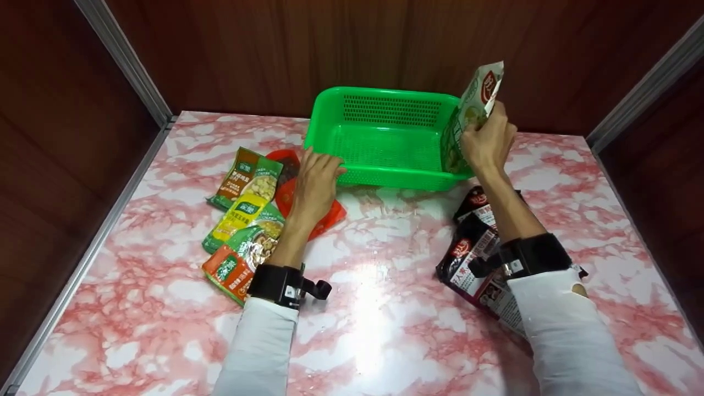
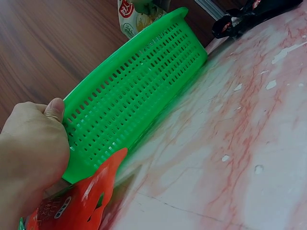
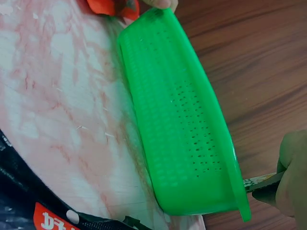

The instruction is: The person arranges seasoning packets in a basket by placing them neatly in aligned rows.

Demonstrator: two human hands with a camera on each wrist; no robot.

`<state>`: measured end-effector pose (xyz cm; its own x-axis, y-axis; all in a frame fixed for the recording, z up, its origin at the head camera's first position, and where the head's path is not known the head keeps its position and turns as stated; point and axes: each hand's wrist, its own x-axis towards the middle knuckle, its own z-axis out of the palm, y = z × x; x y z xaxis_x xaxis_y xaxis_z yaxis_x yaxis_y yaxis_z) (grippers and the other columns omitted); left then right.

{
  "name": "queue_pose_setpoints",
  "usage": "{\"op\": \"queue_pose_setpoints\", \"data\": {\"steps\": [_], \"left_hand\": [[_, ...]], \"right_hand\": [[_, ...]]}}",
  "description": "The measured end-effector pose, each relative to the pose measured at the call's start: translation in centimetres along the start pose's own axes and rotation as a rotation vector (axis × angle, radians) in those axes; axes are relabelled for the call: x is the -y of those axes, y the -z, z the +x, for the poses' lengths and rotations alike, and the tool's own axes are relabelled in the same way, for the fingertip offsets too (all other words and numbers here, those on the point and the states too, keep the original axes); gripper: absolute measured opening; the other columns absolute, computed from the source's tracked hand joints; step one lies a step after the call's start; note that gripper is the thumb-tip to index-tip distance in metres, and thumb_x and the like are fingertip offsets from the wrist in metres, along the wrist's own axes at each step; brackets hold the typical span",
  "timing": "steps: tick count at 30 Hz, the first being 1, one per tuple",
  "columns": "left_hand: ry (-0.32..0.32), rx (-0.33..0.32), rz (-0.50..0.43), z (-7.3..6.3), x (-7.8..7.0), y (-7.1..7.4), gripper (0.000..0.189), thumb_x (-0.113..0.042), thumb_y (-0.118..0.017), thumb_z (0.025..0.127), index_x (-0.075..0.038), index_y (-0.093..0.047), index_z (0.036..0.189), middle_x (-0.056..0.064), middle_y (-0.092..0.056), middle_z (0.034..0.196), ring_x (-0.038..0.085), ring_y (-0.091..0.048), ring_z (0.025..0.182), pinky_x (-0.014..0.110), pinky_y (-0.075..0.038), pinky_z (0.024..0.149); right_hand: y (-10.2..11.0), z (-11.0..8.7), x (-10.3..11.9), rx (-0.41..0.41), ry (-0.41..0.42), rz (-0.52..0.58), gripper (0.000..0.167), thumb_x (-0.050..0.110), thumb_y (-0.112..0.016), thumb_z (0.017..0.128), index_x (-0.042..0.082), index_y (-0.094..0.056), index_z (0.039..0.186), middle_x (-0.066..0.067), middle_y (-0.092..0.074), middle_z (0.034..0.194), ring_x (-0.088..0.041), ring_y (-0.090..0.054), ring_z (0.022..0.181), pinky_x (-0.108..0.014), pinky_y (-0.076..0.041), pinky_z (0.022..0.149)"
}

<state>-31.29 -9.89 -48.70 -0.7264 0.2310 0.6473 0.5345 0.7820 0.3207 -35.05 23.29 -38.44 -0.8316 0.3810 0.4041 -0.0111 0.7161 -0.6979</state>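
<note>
A green plastic basket (image 1: 385, 179) with slotted walls stands at the back of the table. My left hand (image 1: 316, 181) grips its front left corner, and the left wrist view shows the thumb (image 2: 56, 108) over the rim. In my right hand (image 1: 489, 140) is a white and green snack bag (image 1: 478, 99), pinched along its side. The bag stands upright at the basket's right end, its lower part inside the rim. Under my left hand a red bag (image 1: 330, 217) lies partly hidden.
Several green, yellow and orange food packets (image 1: 242, 220) overlap on the left. Black snack bags (image 1: 467, 247) lie at the right, partly beneath my right forearm. A wooden panel (image 1: 264, 55) rises behind the basket, with more panels at both sides.
</note>
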Motion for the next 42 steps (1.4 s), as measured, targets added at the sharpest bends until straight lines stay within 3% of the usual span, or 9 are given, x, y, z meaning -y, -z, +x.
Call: {"op": "queue_pose_setpoints", "data": {"steps": [8, 15, 21, 29, 36, 42], "left_hand": [[-0.022, -0.045, -0.047, -0.1, 1.3, -1.1, 0.031, -0.032, -0.066, 0.109, -0.004, -0.079, 0.113, 0.014, -0.083, 0.110, 0.037, -0.072, 0.115, 0.062, -0.036, 0.138], [0.007, -0.004, -0.028, 0.0, 0.1, -0.2, 0.030, -0.027, -0.067, 0.108, 0.000, -0.079, 0.116, 0.019, -0.082, 0.113, 0.041, -0.072, 0.118, 0.063, -0.036, 0.138], [0.008, -0.006, -0.025, 0.0, 0.1, -0.2, 0.032, -0.028, -0.064, 0.109, 0.001, -0.078, 0.115, 0.019, -0.082, 0.113, 0.041, -0.071, 0.118, 0.062, -0.035, 0.138], [-0.003, -0.011, -0.030, 0.0, 0.1, -0.2, 0.032, -0.027, -0.064, 0.110, 0.001, -0.078, 0.115, 0.019, -0.081, 0.112, 0.042, -0.071, 0.116, 0.062, -0.036, 0.137], [-0.001, 0.002, -0.027, 0.0, 0.0, -0.1, 0.035, -0.028, -0.061, 0.111, 0.002, -0.078, 0.117, 0.020, -0.081, 0.114, 0.042, -0.071, 0.117, 0.062, -0.035, 0.138], [-0.021, -0.025, -0.067, -0.1, 0.7, -0.6, 0.034, -0.029, -0.063, 0.110, 0.001, -0.077, 0.116, 0.020, -0.081, 0.113, 0.043, -0.070, 0.116, 0.065, -0.035, 0.137]], "right_hand": [[0.5, 0.0, -0.8, 0.010, -0.027, 0.034, 0.040, 0.009, -0.059, 0.101, -0.003, -0.069, 0.138, -0.029, -0.080, 0.128, -0.048, -0.076, 0.124, -0.061, -0.059, 0.108], [1.1, 0.2, -1.9, 0.019, -0.056, 0.073, 0.038, 0.015, -0.062, 0.102, 0.000, -0.070, 0.136, -0.027, -0.079, 0.128, -0.044, -0.074, 0.121, -0.057, -0.056, 0.102], [1.5, 0.3, -2.4, 0.036, -0.058, 0.090, 0.043, 0.018, -0.062, 0.101, 0.002, -0.070, 0.140, -0.025, -0.079, 0.133, -0.040, -0.074, 0.123, -0.054, -0.057, 0.106], [1.6, 0.0, -2.9, 0.032, -0.033, 0.104, 0.040, 0.023, -0.063, 0.102, 0.004, -0.072, 0.135, -0.023, -0.080, 0.126, -0.039, -0.074, 0.116, -0.051, -0.055, 0.102], [1.9, -0.3, -2.8, 0.056, -0.062, 0.131, 0.046, 0.027, -0.066, 0.101, 0.008, -0.068, 0.143, -0.019, -0.078, 0.135, -0.034, -0.070, 0.125, -0.048, -0.052, 0.111], [2.6, -1.0, -3.0, 0.062, -0.054, 0.169, 0.059, 0.035, -0.070, 0.102, 0.015, -0.061, 0.157, -0.013, -0.073, 0.147, -0.027, -0.067, 0.124, -0.043, -0.051, 0.111]]}}
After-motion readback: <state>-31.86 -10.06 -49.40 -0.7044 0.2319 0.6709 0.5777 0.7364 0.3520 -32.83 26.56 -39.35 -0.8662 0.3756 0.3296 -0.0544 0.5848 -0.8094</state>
